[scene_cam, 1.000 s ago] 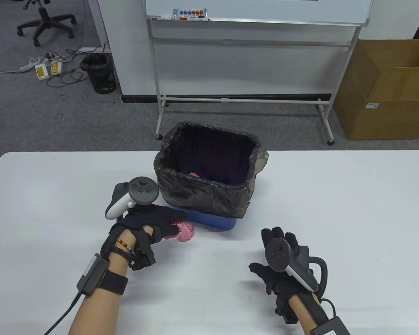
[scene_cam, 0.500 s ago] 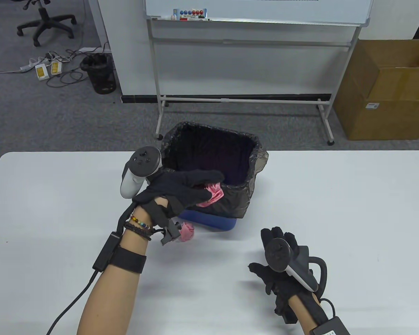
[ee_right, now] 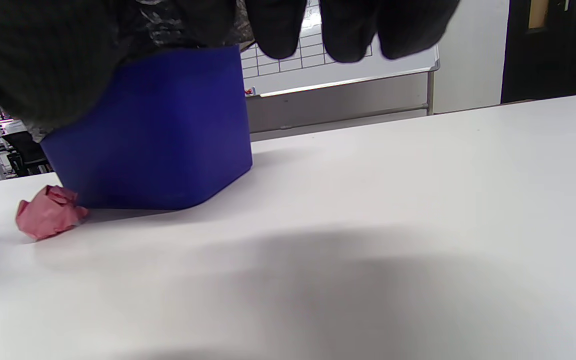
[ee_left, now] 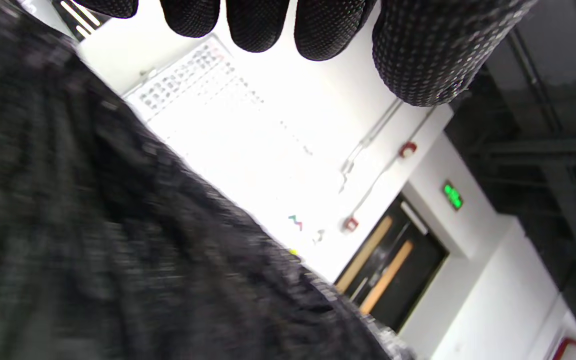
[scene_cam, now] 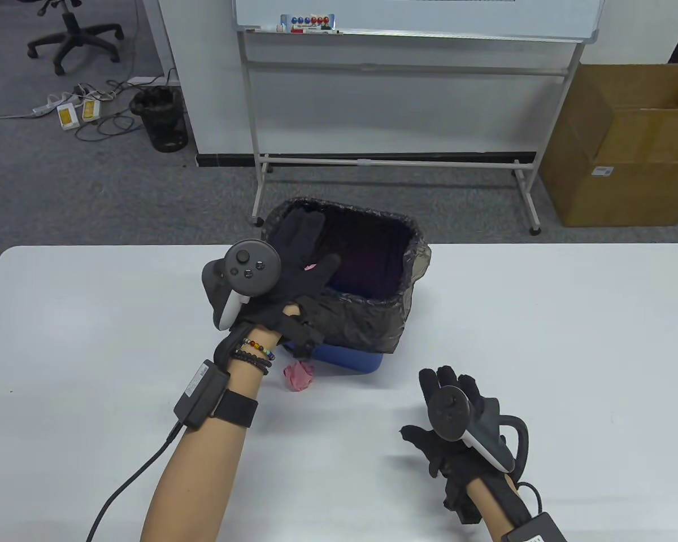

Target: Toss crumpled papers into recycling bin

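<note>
The blue recycling bin [scene_cam: 353, 358], lined with a black bag [scene_cam: 367, 316], stands at the table's middle. My left hand [scene_cam: 316, 243] is over the bin's left opening with its fingers spread and holds nothing. In the left wrist view its fingertips [ee_left: 258, 25] hang free above the blurred bag [ee_left: 93, 250]. One crumpled pink paper [scene_cam: 299, 377] lies on the table against the bin's front left corner; it also shows in the right wrist view [ee_right: 48, 217] beside the bin [ee_right: 158, 140]. My right hand [scene_cam: 429, 403] rests open on the table to the bin's front right, empty.
The white table [scene_cam: 542, 339] spreads wide on both sides of the bin. Beyond its far edge stand a whiteboard on a frame [scene_cam: 390, 164] and a cardboard box [scene_cam: 627, 147] at the right, on the floor.
My left hand lifted a pink paper from the table up over the bin's rim, then opened over the bin; the paper is gone from it. The right hand stayed put.
</note>
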### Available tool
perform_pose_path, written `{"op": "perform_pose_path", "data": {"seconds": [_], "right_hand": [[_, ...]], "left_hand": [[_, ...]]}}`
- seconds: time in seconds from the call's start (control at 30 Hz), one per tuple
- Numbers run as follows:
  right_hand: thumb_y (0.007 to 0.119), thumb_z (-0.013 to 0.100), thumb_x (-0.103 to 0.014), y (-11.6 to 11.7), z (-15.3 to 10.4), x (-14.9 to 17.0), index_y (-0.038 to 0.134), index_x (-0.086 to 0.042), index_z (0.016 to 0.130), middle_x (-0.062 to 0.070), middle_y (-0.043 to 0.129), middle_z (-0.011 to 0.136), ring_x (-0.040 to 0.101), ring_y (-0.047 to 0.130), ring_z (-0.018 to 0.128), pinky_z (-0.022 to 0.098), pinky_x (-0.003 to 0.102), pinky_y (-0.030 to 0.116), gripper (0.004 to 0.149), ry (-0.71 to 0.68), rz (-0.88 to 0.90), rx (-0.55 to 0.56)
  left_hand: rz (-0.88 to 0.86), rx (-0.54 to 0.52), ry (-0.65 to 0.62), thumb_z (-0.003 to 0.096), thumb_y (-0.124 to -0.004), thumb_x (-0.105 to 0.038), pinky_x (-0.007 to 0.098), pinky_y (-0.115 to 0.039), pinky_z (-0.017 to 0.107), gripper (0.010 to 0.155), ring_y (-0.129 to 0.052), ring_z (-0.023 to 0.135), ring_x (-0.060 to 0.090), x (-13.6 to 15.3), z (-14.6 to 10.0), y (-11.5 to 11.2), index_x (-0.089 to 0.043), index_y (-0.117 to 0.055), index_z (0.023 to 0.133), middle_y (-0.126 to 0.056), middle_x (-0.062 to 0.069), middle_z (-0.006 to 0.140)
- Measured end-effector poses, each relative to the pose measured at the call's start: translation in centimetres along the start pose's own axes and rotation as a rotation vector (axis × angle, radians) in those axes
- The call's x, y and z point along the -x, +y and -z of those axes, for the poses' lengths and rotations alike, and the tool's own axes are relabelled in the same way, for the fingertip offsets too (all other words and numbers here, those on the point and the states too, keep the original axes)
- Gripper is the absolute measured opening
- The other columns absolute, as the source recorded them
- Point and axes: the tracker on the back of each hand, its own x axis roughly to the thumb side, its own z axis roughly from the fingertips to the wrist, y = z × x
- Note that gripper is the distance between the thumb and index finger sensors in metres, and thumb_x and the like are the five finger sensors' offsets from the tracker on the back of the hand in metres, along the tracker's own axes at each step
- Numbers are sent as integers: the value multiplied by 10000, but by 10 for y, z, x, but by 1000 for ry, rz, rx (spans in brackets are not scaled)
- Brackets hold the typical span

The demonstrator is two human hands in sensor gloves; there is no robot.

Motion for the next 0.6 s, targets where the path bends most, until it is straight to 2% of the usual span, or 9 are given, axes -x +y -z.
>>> {"op": "perform_pose_path", "data": {"seconds": [0.1,0.23,0.4,0.6], "right_hand": [[822,314,-648,0,1,1,376,-339,1101,26,415,1207,410,467,1121,763,559,515,956,9,8,3],[822,315,-647,1,3,2,375,-340,1100,26,414,1207,408,468,1121,763,558,516,954,17,11,-5],[821,313,-650,1,2,1,373,-340,1101,27,413,1208,409,467,1122,763,559,516,957,11,5,0],[821,313,-649,1,2,0,372,-335,1101,25,414,1207,408,468,1121,763,559,516,959,7,3,7]], "left_hand": [[48,-35,-5,477,-786,-511,682,-467,742,718,-434,1117,453,5,-11,6,-240,-556,1101,-442,126,1225],[30,-117,2,473,-798,-497,667,-522,734,698,-505,1103,433,16,-31,12,-217,-598,1081,-499,135,1204],[69,-181,44,473,-798,-499,645,-556,732,720,-539,1083,453,38,-62,20,-188,-580,1084,-512,164,1191],[49,-179,156,473,-792,-510,659,-547,724,793,-517,1072,494,71,-90,20,-133,-492,1104,-466,214,1188]]}}
